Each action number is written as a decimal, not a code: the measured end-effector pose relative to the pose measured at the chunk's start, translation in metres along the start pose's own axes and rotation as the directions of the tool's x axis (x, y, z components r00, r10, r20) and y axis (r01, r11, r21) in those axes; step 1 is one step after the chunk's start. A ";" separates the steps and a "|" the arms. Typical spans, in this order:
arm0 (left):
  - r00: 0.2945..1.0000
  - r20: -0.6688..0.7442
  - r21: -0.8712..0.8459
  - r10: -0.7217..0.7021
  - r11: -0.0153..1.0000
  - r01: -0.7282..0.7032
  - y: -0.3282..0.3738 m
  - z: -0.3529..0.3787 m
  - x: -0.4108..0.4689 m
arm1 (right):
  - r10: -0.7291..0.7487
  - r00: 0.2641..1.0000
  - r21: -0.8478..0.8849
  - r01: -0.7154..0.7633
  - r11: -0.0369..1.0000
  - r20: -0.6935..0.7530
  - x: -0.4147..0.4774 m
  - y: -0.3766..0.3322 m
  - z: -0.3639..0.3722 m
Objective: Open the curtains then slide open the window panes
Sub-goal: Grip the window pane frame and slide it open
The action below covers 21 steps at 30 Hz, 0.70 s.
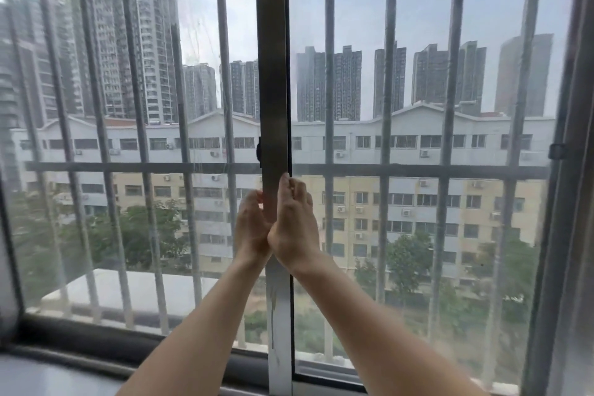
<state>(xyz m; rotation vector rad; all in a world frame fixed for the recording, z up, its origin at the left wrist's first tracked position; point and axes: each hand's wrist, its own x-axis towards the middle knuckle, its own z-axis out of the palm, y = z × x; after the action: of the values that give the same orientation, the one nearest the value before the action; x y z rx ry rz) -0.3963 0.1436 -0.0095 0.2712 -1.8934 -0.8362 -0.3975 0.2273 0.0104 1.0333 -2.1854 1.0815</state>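
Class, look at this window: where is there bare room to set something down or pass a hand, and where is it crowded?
Free: the sill at lower left, bordered by the dark bottom frame and the left forearm. Crowded: the centre stile, where the left hand and right hand press together. Outside, the security bars leave only narrow gaps.

This looks like a room in a flat high up in a city block, seen from inside at a sliding window with a metal centre post. Just outside the window stand security bars, a common fitting on homes. Beyond the window lie long low residential blocks studded with air-conditioning units, with tall towers behind them. Below the window runs a pale ledge, possibly a sill.
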 end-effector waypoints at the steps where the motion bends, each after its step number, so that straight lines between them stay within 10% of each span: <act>1: 1.000 -0.022 0.017 0.007 1.000 -0.006 -0.001 -0.002 0.001 | -0.003 1.000 0.013 0.003 1.000 0.003 0.001 -0.002 0.002; 21: 0.998 -0.060 0.121 0.007 0.993 0.000 -0.043 -0.042 0.024 | -0.056 0.997 0.062 0.054 0.997 0.046 0.015 -0.034 0.047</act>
<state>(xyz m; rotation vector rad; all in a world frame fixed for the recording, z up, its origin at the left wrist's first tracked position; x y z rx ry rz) -0.3787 0.0808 -0.0099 0.3634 -1.8901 -0.7047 -0.3835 0.1696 0.0093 1.1498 -2.1597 1.1152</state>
